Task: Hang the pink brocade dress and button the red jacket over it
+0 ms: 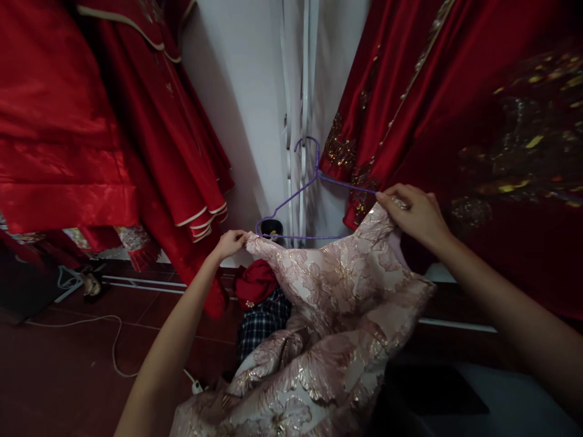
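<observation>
Pink garment (pixel 328 340), nearest the camera, falls in loose folds from both hands. Far left, red robes (pixel 68 152) hang over a dark floor (pixel 54 376) crossed by a cable (pixel 115 349). Next, the left hand (pixel 231 243) pinches one top corner of the garment, just beside the left end of a purple hanger (pixel 314 176), whose hook points up before the white wall (pixel 246 91). Further right, the right hand (pixel 416 213) is closed on the other top corner and, it seems, on the hanger's right arm. Far right, embroidered robes (pixel 501 121) hang close behind that hand. Likely faults:
- The hanger, apparently held at one end only, may swing and slide free.
- Its wire tip may snag the metallic weave.
- Its hook may catch the embroidered robes beside it.
- A light pinch may let the left corner drop, sending the folds to the floor.
</observation>
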`<state>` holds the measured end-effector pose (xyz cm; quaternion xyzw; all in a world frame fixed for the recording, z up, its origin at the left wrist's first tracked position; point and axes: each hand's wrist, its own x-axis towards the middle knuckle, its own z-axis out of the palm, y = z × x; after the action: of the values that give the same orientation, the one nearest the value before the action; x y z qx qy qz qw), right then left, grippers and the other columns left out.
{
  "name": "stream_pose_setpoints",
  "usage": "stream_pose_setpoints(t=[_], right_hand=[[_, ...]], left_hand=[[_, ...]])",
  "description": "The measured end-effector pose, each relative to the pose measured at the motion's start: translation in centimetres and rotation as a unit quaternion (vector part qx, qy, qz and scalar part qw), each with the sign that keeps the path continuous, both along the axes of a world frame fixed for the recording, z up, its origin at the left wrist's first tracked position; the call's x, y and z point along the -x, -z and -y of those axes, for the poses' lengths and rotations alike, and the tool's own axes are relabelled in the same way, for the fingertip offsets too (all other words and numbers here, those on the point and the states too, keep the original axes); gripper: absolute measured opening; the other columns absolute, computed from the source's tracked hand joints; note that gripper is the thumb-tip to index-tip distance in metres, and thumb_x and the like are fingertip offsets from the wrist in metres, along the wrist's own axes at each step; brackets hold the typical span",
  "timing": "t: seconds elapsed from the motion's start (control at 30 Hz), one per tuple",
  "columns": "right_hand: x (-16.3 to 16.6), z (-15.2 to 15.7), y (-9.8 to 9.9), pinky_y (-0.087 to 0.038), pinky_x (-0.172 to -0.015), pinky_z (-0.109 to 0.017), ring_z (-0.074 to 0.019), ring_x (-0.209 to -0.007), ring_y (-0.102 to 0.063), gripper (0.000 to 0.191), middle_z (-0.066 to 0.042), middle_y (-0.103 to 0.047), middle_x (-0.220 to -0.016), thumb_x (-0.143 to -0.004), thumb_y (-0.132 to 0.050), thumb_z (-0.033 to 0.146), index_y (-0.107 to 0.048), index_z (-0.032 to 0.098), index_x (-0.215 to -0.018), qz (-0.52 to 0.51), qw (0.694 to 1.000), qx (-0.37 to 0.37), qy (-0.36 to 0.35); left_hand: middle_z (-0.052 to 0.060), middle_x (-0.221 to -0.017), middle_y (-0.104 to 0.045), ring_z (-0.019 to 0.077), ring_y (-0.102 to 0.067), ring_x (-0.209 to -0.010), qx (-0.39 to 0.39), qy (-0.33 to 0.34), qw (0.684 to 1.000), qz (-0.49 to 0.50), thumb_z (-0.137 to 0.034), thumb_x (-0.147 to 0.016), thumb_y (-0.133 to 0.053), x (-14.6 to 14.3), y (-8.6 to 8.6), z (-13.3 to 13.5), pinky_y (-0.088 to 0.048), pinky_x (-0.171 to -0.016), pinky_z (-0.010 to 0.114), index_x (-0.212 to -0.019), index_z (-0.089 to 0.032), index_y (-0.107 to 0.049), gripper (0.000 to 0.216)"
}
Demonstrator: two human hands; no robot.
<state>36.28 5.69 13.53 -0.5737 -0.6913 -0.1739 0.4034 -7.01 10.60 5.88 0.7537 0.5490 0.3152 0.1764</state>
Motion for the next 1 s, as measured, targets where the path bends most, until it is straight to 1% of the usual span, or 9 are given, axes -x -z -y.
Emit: stream_pose_setpoints(t=[0.27, 0.47, 0.53, 0.6, 0.7, 0.77, 0.83, 0.9, 1.0], right_hand=[[0.2, 0.3, -0.3, -0.036, -0.070, -0.026, -0.0164, -0.075, -0.057, 0.029, 0.000, -0.062, -0.077, -0.084, -0.046, 0.049, -0.058, 0.023, -0.078, -0.007, 1.000, 0.005, -0.017], [0.6, 0.6, -0.2, -0.036, -0.068, -0.025, -0.0146, -0.071, -0.056, 0.029, 0.001, -0.062, -0.075, -0.083, -0.047, 0.049, -0.057, 0.023, -0.077, -0.025, 0.999, 0.020, -0.029], [0.6, 0.7, -0.2, -0.036, -0.065, -0.024, -0.0137, -0.067, -0.055, 0.031, 0.001, -0.062, -0.073, -0.084, -0.046, 0.050, -0.057, 0.022, -0.077, -0.034, 0.998, 0.030, -0.035], [0.5, 0.6, -0.2, -0.035, -0.063, -0.023, -0.0129, -0.064, -0.054, 0.033, 0.001, -0.061, -0.071, -0.083, -0.045, 0.052, -0.058, 0.022, -0.078, -0.037, 0.998, 0.036, -0.036], [0.3, 0.3, -0.2, -0.036, -0.064, -0.024, -0.0129, -0.063, -0.054, 0.035, 0.001, -0.061, -0.072, -0.083, -0.045, 0.054, -0.058, 0.022, -0.078, -0.032, 0.998, 0.035, -0.032], [0.4, 0.1, -0.1, -0.037, -0.064, -0.025, -0.0137, -0.064, -0.055, 0.036, 0.000, -0.063, -0.074, -0.082, -0.044, 0.055, -0.058, 0.022, -0.077, -0.036, 0.998, 0.036, -0.036], [0.5, 0.0, 0.1, -0.038, -0.064, -0.027, -0.0153, -0.065, -0.055, 0.039, 0.000, -0.064, -0.075, -0.081, -0.043, 0.058, -0.058, 0.022, -0.077, -0.046, 0.997, 0.040, -0.042], [0.7, 0.1, 0.2, -0.039, -0.063, -0.030, -0.0175, -0.066, -0.056, 0.039, -0.001, -0.065, -0.078, -0.081, -0.040, 0.060, -0.057, 0.025, -0.077, -0.052, 0.996, 0.051, -0.045], [1.0, 0.4, 0.1, -0.040, -0.060, -0.033, -0.0196, -0.068, -0.056, 0.035, 0.001, -0.066, -0.079, -0.082, -0.036, 0.061, -0.054, 0.032, -0.077, -0.056, 0.995, 0.064, -0.042]], left_hand=[[0.004, -0.091, -0.070, 0.0191, -0.061, -0.084, -0.039, 0.056, 0.997, 0.028, -0.047, -0.081, -0.046, 0.5, -0.1, -0.3, -0.046, -0.077, 0.026, -0.096, -0.018, -0.068, 0.039], [0.005, -0.096, -0.069, 0.0187, -0.060, -0.091, -0.145, 0.061, 0.985, 0.064, -0.044, -0.082, -0.048, -4.1, -2.9, -1.1, -0.041, -0.089, 0.029, -0.093, -0.017, -0.069, 0.036], [0.006, -0.098, -0.069, 0.0188, -0.060, -0.091, -0.144, 0.090, 0.980, 0.100, -0.045, -0.082, -0.049, -5.5, -3.6, -1.4, -0.041, -0.089, 0.029, -0.094, -0.016, -0.069, 0.038], [0.006, -0.099, -0.068, 0.0186, -0.060, -0.091, -0.089, 0.122, 0.978, 0.144, -0.047, -0.082, -0.047, -5.5, -3.5, -1.5, -0.043, -0.086, 0.029, -0.098, -0.015, -0.067, 0.041], [0.009, -0.096, -0.068, 0.0173, -0.063, -0.079, 0.082, 0.098, 0.972, 0.198, -0.050, -0.083, -0.042, -3.0, -1.8, -1.1, -0.048, -0.072, 0.029, -0.107, -0.015, -0.063, 0.046], [0.009, -0.085, -0.070, 0.0159, -0.062, -0.061, 0.251, 0.057, 0.956, 0.144, -0.050, -0.075, -0.053, -0.7, 0.2, -0.3, -0.047, -0.057, 0.028, -0.104, -0.017, -0.063, 0.045], [0.005, -0.066, -0.068, 0.0136, -0.055, -0.047, 0.389, 0.068, 0.918, 0.034, -0.044, -0.058, -0.070, 1.3, 2.2, 0.6, -0.043, -0.048, 0.025, -0.087, -0.016, -0.067, 0.041], [0.002, -0.056, -0.064, 0.0121, -0.052, -0.045, 0.415, 0.089, 0.905, 0.015, -0.039, -0.049, -0.075, 2.5, 3.5, 1.4, -0.041, -0.045, 0.022, -0.075, -0.015, -0.068, 0.036], [0.001, -0.061, -0.064, 0.0096, -0.053, -0.051, 0.354, 0.093, 0.927, 0.083, -0.043, -0.055, -0.073, 2.9, 3.7, 1.8, -0.041, -0.048, 0.018, -0.074, -0.016, -0.067, 0.034]])
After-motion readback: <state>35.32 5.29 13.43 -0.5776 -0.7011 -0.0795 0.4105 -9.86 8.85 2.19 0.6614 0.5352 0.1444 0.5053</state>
